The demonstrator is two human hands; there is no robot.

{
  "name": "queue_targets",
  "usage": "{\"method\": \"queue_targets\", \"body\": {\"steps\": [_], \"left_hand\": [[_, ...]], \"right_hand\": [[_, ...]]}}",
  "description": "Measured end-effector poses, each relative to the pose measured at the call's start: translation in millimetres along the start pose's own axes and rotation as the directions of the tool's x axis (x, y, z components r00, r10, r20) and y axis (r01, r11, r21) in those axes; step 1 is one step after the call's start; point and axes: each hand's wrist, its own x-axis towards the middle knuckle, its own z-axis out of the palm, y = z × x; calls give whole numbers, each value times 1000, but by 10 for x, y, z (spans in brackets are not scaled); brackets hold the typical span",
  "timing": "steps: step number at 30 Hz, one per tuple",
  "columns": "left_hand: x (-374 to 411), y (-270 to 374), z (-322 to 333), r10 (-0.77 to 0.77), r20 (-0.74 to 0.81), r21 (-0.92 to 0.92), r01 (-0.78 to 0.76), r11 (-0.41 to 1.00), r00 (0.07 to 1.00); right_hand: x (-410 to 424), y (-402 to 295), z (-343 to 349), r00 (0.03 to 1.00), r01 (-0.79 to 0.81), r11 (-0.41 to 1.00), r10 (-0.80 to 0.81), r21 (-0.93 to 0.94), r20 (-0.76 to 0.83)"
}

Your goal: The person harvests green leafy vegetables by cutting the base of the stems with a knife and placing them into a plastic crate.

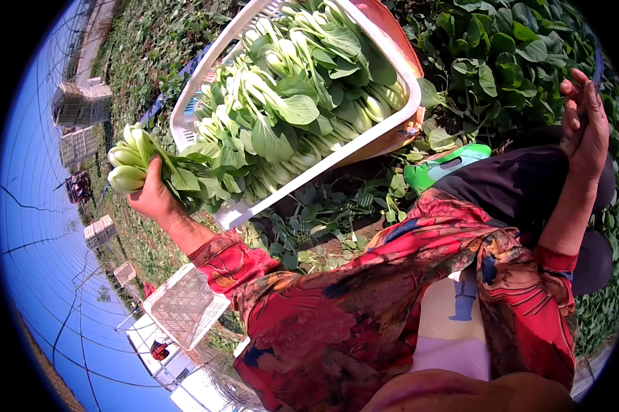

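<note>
My left hand [157,198] grips a bunch of bok choy [131,159] by the stalks, the pale bases pointing away and the leaves reaching over the basket's near left corner. Heaped with more bok choy [273,103], a white plastic basket [330,159] stands tilted in view before me. Its stalks lie in rows, with loose leafy plants across the top. Over the leafy plants on the right, my right hand [585,121] is raised, holding nothing, its fingers loosely apart.
Growing leafy greens [515,51] fill the right side. An orange sheet or sack [392,31] shows behind the basket, and a green-and-white plastic item [448,165] lies by my dark trousers [505,175]. Another white basket [186,306] and stacked crates [83,103] stand to the left.
</note>
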Motion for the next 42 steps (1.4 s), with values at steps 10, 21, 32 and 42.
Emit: {"method": "queue_targets", "body": {"steps": [10, 21, 32, 42], "left_hand": [[-702, 505, 1709, 661, 736, -339, -923, 179, -143], [-1265, -352, 2757, 527, 687, -651, -746, 142, -500], [-1429, 229, 2777, 4, 832, -518, -773, 367, -555], [-2522, 2205, 3551, -35, 887, -325, -675, 662, -461]], "right_hand": [[-172, -110, 252, 967, 82, 985, -43, 150, -250], [-785, -848, -1050, 720, 563, 756, -248, 336, -648], [-570, 772, -2434, 596, -55, 984, 170, 171, -785], [34, 1928, -2519, 694, -379, 897, 439, 228, -570]]}}
